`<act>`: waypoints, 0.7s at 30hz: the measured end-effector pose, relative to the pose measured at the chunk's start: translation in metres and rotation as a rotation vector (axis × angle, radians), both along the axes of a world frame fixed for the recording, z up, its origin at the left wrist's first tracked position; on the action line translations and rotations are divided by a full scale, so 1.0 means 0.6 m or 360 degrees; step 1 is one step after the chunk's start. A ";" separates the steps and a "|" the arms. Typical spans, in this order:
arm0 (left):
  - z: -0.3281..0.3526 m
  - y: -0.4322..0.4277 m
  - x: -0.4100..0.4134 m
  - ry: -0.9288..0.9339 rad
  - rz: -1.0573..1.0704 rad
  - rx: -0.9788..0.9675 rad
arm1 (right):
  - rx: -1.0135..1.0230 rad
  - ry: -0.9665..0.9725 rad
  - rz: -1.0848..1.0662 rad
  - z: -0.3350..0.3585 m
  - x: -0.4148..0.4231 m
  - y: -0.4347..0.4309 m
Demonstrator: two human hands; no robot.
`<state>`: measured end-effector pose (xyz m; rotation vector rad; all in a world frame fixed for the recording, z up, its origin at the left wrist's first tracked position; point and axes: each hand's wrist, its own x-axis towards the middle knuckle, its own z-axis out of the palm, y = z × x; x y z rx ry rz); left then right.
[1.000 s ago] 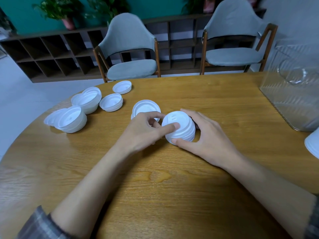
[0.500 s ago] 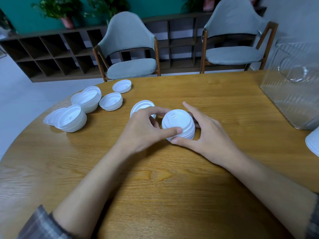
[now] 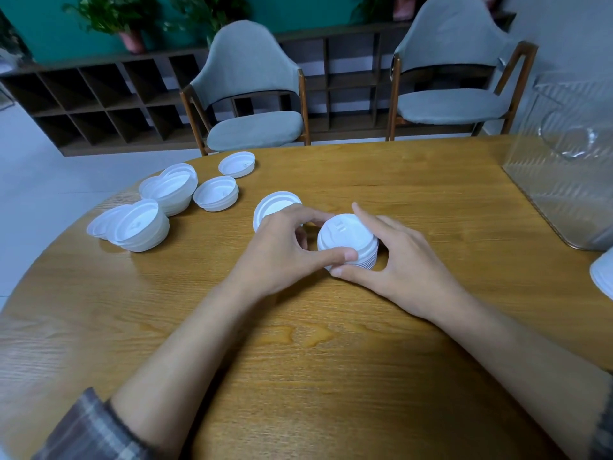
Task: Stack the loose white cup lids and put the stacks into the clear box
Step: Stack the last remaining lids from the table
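**Desk:** What is happening on the counter (image 3: 298, 360)?

**Photographer:** A person steadies a stack of lids (image 3: 346, 240) at the middle of the counter. The left hand (image 3: 282, 250) pinches it, thumb on the near side and forefinger arched over towards the far side. The right hand (image 3: 408, 260) brackets it from the other side, with the thumb at the near base and the forefinger straight along the back. The stack sits on the wood, not lifted.

**Desk:** What changed in the last second?

**Photographer:** A second ago the left forefinger lay across the top lid, as if pressing it down. It has since come off the top, and that hand now grips the sides. The right hand has barely shifted. A single lid (image 3: 275, 204) just behind the left hand has slid a little to the left and now seems to sit tilted.

**Desk:** What does that mean for the job?

**Photographer:** The pressing looks finished, and I read this as a grip for carrying. The clear box (image 3: 564, 180) stands well apart at the far right, its contents hard to read through the ribbed walls. Loose lids (image 3: 139, 227) wait in small piles at the far left, and another white lid (image 3: 602, 277) shows at the right edge. It looks like early days, with one stack ready and most lids still out.
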<state>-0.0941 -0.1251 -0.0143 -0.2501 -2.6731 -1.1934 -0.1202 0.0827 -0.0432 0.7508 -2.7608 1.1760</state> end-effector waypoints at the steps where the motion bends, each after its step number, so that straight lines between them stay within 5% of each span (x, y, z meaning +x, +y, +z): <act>1: -0.002 -0.002 -0.002 0.0062 0.0009 0.0001 | -0.0014 0.0006 -0.0005 0.000 0.000 0.000; 7: -0.021 -0.040 -0.027 0.0457 0.0357 -0.0238 | -0.0014 0.0033 -0.0052 -0.001 0.001 0.000; 13: -0.033 -0.045 -0.029 0.0297 0.0420 -0.0483 | -0.0015 0.0002 -0.0058 0.001 0.001 0.000; 21: -0.027 -0.040 -0.027 0.0261 0.0385 -0.0318 | -0.0025 -0.0012 -0.0059 0.000 0.000 0.002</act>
